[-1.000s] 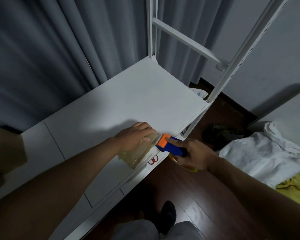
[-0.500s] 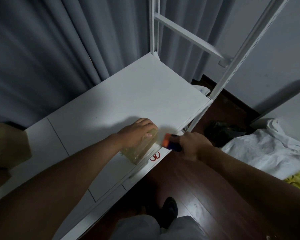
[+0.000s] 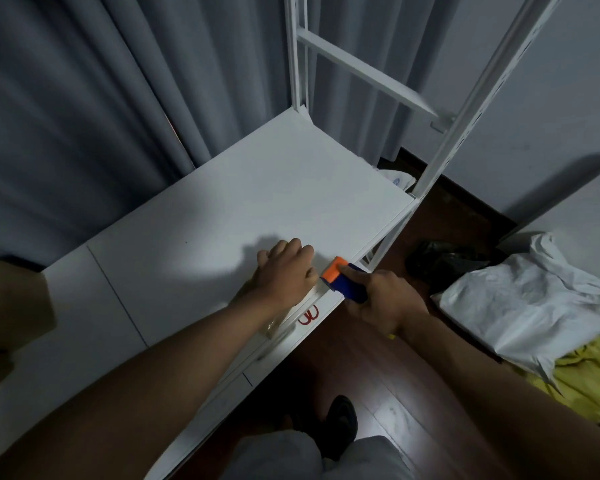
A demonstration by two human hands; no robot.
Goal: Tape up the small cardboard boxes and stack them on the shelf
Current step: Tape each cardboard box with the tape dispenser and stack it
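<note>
While the left hand (image 3: pixel 286 271) lies on top of the small cardboard box (image 3: pixel 272 325), fingers bent over its far edge and pinning it near the front edge of the white shelf (image 3: pixel 257 188), the right hand (image 3: pixel 383 303) has its grip wrapped round the blue handle of the tape dispenser (image 3: pixel 343 280), whose orange head sits just beside the left knuckles at the box's right end. The box is mostly hidden under the hand and wrist, so whether the strip is already stuck down cannot be told. The step in hand looks like laying or finishing a strip across the top seam. To do it well, the person probably needs to keep the box pinned so it cannot slide toward the shelf edge, hold the head low against the cardboard, and draw the dispenser in one straight line along the seam, with the left fingers kept out of the cutter's path. A pair of red scissors (image 3: pixel 309 315) lies beside the box on the shelf's front lip and should not be knocked to the floor.
</note>
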